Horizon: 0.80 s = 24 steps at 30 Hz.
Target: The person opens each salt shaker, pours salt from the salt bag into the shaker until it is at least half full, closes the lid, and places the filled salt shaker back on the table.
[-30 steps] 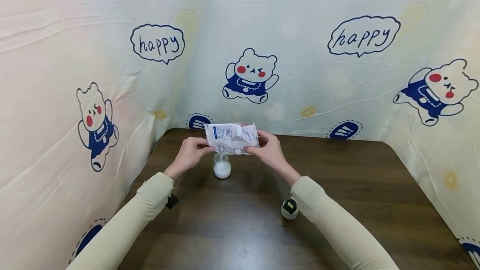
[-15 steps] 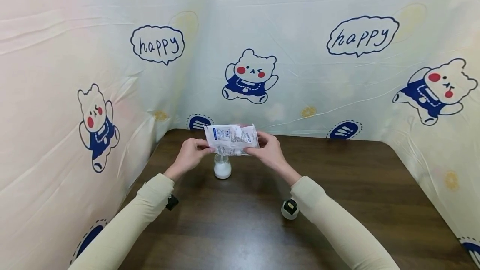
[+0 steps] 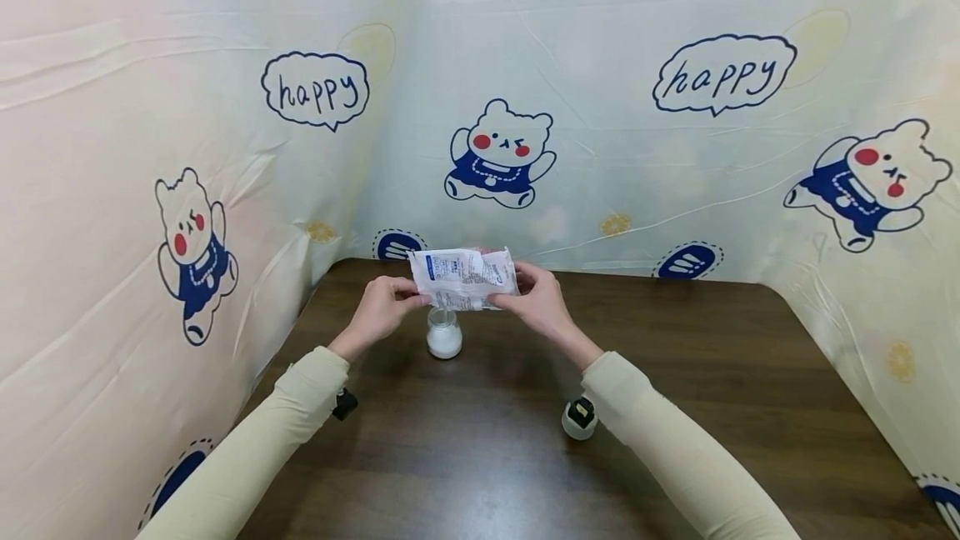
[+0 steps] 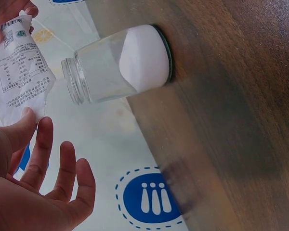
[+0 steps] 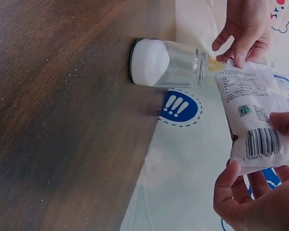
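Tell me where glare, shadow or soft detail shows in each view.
Head view: pale glare on the table near the bottom edge, fine print on the packet too soft to read; left wrist view: a broad dark patch, shadow or reflection, beyond the base of the jar; right wrist view: a dark patch at left, the barcode crisp.

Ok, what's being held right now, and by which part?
The bag: the left hand pinches it near one corner, the right hand grips the opposite end.
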Available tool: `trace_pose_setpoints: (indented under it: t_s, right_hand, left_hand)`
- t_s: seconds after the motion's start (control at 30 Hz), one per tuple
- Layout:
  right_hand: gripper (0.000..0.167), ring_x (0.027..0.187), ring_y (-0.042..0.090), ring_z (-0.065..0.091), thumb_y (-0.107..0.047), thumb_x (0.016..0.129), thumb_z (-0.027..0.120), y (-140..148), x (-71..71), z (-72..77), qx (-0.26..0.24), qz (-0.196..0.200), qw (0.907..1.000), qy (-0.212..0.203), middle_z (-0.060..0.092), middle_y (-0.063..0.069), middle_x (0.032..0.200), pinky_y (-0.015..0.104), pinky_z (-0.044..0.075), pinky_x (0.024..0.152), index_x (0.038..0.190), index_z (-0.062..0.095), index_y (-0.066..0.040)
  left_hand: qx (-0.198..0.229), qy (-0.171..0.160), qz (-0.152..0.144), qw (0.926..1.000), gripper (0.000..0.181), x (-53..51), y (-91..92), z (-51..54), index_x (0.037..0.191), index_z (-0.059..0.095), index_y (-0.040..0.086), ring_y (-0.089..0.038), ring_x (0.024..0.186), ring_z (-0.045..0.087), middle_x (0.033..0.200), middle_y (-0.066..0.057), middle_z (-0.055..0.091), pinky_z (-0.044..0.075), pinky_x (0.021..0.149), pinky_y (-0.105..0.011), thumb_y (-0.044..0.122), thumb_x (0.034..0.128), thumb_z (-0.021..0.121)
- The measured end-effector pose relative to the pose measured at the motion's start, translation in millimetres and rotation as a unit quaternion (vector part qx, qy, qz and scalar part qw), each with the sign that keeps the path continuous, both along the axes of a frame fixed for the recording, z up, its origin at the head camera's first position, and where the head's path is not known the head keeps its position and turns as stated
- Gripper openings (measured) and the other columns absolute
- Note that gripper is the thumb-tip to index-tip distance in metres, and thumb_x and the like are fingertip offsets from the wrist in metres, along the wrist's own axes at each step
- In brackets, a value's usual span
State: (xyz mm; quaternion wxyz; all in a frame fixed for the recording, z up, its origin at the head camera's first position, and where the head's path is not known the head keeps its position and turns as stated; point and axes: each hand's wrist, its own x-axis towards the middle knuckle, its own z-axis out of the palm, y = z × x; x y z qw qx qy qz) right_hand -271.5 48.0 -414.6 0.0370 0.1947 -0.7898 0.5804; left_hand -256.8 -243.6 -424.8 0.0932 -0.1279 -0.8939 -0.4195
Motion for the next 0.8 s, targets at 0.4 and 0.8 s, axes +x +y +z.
trace_pose_setpoints:
  t_s: [0.4,0.8]
  right_hand:
    - [0.051,0.098,0.036,0.065,-0.011,0.087,0.089,0.1,0.2,0.2,0.004,0.0,1.0,0.003,0.073,0.01,0.113,0.033,0.054,0.076,0.134,0.07,-0.009]
    - [0.051,0.1,0.036,0.065,-0.012,0.087,0.088,1.2,-0.3,-2.8,0.004,0.004,1.0,-0.001,0.073,0.009,0.116,0.034,0.055,0.079,0.135,0.07,-0.01]
  left_hand:
    - [-0.001,0.002,-0.003,1.0,0.013,-1.0,-0.6,-0.9,0.106,0.082,0.001,-0.029,0.084,0.064,0.101,-0.011,0.079,0.05,0.07,-0.037,0.005,0.0936,0.081]
    - [0.0,-0.002,-0.003,1.0,0.013,0.3,0.2,-0.2,0.106,0.082,0.001,-0.032,0.086,0.063,0.102,-0.011,0.078,0.049,0.072,-0.038,0.005,0.0934,0.081]
